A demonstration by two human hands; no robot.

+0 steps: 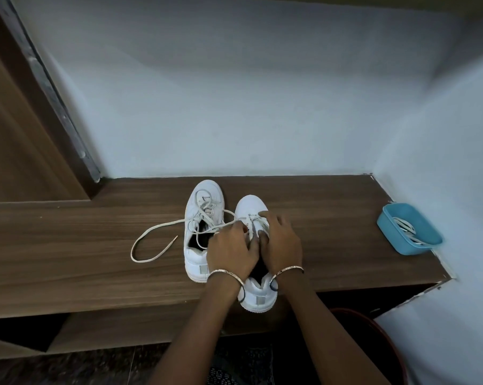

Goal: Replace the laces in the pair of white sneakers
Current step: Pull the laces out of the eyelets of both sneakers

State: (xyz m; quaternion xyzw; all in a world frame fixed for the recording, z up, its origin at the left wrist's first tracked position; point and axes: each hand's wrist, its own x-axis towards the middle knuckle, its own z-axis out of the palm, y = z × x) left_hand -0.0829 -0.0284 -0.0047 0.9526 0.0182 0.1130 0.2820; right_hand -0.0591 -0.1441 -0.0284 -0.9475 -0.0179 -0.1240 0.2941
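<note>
Here, left hand (230, 247) and right hand (280, 241) each pinch laces (252, 218) on one of two sneakers (250, 204).

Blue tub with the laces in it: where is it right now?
Head view: the blue tub sits at the right end of the wooden shelf, beside the wall, well right of the right-hand sneaker.

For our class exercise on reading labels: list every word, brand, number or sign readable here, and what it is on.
None can be read.
Grey heel patches on the left-hand sneaker and right-hand sneaker: too small to tell any print.
The blue tub shows no label.
</note>
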